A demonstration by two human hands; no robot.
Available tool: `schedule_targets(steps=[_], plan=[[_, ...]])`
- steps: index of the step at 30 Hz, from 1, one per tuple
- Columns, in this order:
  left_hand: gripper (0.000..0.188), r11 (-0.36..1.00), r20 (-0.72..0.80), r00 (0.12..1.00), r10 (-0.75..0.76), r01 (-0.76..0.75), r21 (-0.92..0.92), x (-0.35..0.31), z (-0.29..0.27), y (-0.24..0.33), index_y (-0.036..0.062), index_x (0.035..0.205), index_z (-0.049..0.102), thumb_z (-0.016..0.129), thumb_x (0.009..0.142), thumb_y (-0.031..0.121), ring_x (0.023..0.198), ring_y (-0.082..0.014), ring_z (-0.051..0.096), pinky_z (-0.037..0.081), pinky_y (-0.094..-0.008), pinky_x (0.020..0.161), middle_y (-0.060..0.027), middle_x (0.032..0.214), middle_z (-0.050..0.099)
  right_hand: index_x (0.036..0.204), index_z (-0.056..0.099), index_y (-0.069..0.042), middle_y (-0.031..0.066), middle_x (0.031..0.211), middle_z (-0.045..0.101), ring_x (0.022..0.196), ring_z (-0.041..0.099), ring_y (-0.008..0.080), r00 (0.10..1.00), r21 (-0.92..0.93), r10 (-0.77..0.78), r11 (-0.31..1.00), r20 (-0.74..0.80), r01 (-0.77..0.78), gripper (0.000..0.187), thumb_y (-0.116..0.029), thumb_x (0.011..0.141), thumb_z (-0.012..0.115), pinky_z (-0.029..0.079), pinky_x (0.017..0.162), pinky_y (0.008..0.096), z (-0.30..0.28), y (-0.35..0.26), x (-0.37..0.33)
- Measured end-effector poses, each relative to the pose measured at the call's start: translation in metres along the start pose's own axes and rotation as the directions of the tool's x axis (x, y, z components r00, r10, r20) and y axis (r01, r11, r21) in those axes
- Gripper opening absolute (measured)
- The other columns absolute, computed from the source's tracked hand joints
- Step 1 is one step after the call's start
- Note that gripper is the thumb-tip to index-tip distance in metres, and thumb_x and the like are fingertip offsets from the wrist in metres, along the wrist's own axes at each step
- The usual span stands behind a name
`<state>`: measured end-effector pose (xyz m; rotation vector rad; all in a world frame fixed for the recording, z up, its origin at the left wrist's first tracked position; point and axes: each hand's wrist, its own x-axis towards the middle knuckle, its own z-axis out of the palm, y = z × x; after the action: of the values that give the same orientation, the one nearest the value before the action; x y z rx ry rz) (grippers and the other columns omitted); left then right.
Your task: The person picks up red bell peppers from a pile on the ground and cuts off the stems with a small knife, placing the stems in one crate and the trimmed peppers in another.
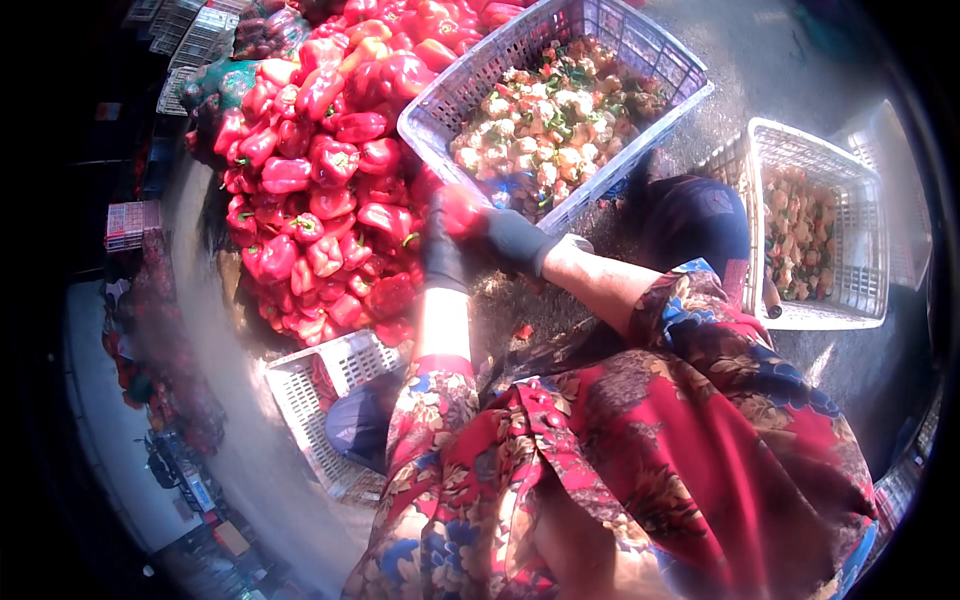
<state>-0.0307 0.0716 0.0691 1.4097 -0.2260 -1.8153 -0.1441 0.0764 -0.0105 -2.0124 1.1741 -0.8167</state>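
1. Two white plastic lattice crates sit on rough grey ground that looks like concrete, in hard sunlight. The big crate [640, 60] up top is full of pale pepper cores and trimmings [545, 115], and the smaller crate [860, 300] off to the right has more of the same kind of scraps.
2. Left of the big crate there's a huge heap of red bell peppers [320, 180] lying straight on the ground, touching the crate's near corner. Behind the heap, more stacked crates [195, 40] fade into shade.
3. Down low on the left, a third white crate [300, 400] lies tilted, with something dark blue resting in it.
4. The person wears a red floral top and dark gloves, forearms bare between glove and sleeve.
5. The left hand [442, 255] is curled round the lower side of one red pepper [462, 210], fingers closed on it.
6. The right hand [510, 240] comes in from the right and meets the same pepper. It's wrapped against it, but motion blur means I can't tell how tight the fingers are.
7. That pepper is held up between both hands, just in front of the big crate's near corner, beside the heap's edge.
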Motion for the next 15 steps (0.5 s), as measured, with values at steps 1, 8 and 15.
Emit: schedule_targets(steps=[1, 8, 15], plan=[[0.083, 1.0, 0.006, 1.0, -0.011, 0.011, -0.009, 0.001, -0.003, -0.001, 0.0059, 0.123, 0.05, 0.065, 0.07, 0.068, 0.103, -0.0327, 0.057, 0.048, -0.0477, 0.089, -0.0149, 0.115, 0.058, 0.097, 0.066, -0.01, 0.0182, 0.088, 0.065, 0.076, 0.065, 0.034, 1.0, 0.034, -0.003, 0.999, -0.007, 0.003, 0.019, -0.015, 0.082, 0.057, 0.052, 0.069, 0.0395, 0.003, 0.002, -0.002], [0.057, 0.764, -0.101, 0.837, 0.538, -0.434, 0.477, 0.039, -0.021, -0.003, 0.0033, 0.123, 0.051, 0.06, 0.085, 0.045, 0.096, -0.0278, 0.058, 0.049, -0.0423, 0.084, -0.0148, 0.111, 0.059, 0.089, 0.061, -0.006, 0.0193, 0.082, 0.064, 0.073, 0.065, 0.0339, 0.986, -0.116, 0.162, 0.981, 0.042, -0.156, 0.014, -0.017, 0.084, 0.055, 0.05, 0.065, 0.0414, -0.002, -0.005, -0.011], [0.056, 0.464, -0.199, 0.639, 0.743, -0.278, 0.841, 0.082, -0.027, 0.003, -0.001, 0.109, 0.062, 0.062, 0.085, 0.049, 0.079, -0.0216, 0.06, 0.05, -0.0359, 0.073, -0.0103, 0.092, 0.066, 0.091, 0.063, -0.002, 0.0226, 0.086, 0.066, 0.08, 0.066, 0.0372, 0.985, -0.021, 0.162, 0.987, 0.056, -0.161, 0.025, -0.021, 0.088, 0.047, 0.05, 0.07, 0.0452, -0.001, -0.004, -0.004]])
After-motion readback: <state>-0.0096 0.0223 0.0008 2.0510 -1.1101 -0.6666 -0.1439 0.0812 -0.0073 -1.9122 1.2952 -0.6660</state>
